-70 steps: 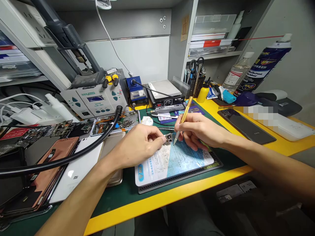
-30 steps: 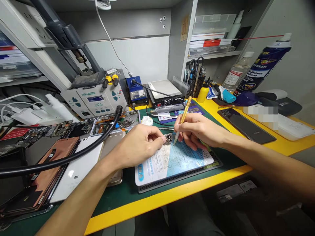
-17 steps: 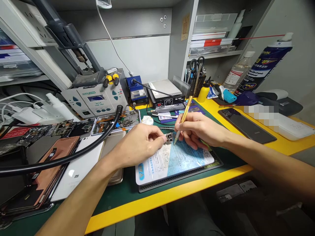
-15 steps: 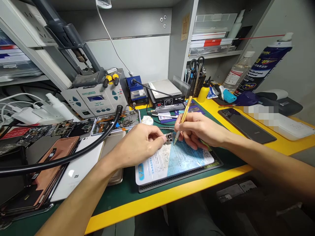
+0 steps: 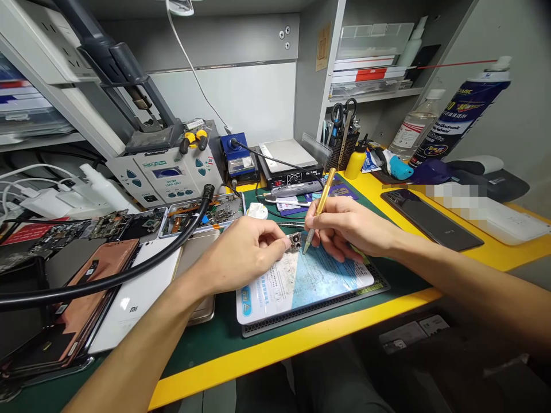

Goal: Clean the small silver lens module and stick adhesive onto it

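Note:
Between the thumb and fingers of my left hand (image 5: 256, 246) is a small camera module (image 5: 295, 240) with dark lenses, held just above the printed mat. My right hand (image 5: 338, 225) is closed in a pen grip on a gold-handled craft knife (image 5: 323, 198). The knife's tip points down close beside the module's right edge; whether they touch I cannot tell. Beneath both hands lies a blue and white printed mat (image 5: 331, 281), worn and stained in the middle, on top of a dark perforated plate (image 5: 275, 323).
A hot air station (image 5: 170, 175) stands at the back left, its black hose (image 5: 129, 281) crossing over a white phone (image 5: 129, 304). Behind the hands sits a parts tray (image 5: 219, 209). A dark phone (image 5: 430, 221) lies right, near a solvent can (image 5: 465, 115).
Almost nothing differs. Both hands keep the same grip and place, and the view has shifted very slightly.

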{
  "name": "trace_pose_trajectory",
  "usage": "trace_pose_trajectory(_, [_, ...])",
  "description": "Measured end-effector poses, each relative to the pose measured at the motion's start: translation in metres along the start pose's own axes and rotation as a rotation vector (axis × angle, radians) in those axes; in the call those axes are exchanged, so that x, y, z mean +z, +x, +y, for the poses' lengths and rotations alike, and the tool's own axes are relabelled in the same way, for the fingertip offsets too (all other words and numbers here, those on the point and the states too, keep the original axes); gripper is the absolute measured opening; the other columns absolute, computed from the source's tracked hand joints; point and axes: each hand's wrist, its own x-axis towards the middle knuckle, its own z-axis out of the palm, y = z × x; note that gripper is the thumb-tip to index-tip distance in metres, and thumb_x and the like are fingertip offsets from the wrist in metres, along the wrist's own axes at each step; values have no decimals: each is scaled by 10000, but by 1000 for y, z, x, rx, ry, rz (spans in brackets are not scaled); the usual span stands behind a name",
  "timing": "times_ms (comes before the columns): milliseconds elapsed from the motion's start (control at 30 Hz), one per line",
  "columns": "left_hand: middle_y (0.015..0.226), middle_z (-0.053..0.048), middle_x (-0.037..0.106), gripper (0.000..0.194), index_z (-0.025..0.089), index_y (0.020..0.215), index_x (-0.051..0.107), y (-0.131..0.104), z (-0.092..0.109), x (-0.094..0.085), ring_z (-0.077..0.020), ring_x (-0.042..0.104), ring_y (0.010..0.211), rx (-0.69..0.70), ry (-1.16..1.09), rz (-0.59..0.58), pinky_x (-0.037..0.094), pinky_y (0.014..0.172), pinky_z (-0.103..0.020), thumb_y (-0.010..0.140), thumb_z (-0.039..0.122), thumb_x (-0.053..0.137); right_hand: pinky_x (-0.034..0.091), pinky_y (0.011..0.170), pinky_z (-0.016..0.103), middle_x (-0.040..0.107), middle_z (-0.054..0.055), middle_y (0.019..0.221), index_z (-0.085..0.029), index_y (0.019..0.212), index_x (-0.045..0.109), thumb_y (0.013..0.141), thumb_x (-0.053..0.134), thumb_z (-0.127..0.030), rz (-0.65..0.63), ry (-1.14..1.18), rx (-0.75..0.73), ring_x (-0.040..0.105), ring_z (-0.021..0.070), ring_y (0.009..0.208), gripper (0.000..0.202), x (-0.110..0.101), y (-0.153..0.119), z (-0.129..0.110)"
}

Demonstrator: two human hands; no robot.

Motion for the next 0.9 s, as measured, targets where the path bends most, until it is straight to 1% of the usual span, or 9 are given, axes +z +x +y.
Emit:
trace_pose_trajectory(200, [671, 25, 680, 236, 196, 787, 728, 0, 0, -1, -119, 553, 591, -13, 10, -4, 386, 499, -221, 870, 379, 606, 272, 197, 158, 581, -34, 414, -182, 749, 509, 811, 539, -187, -22, -55, -7, 372, 86, 210, 69, -2, 0, 1])
trace_pose_trajectory(400, [679, 20, 684, 234, 190, 788, 729, 0, 0, -1, -120, 556, 594, -13, 13, -2, 389, 506, -223, 869, 372, 606, 283, 198, 168, 590, -31, 427, -182, 750, 516, 815, 545, -203, -25, -38, -13, 396, 97, 222, 74, -3, 0, 3])
trace_pose_trajectory(733, [683, 14, 685, 245, 184, 789, 731, 1, 1, -1, -124, 560, 596, -9, 18, -8, 387, 506, -225, 867, 380, 607, 269, 199, 158, 579, -35, 419, -179, 762, 519, 841, 537, -217, -23, -67, -14, 371, 84, 214, 90, -3, 1, 3])
trace_pose_trajectory(900, [685, 8, 683, 255, 177, 789, 729, 0, 1, -1, -128, 563, 596, 2, 16, -4, 390, 513, -226, 874, 377, 595, 282, 189, 166, 601, -31, 464, -179, 740, 515, 803, 563, -198, -5, 15, -2, 435, 100, 242, 82, -2, 0, 2])
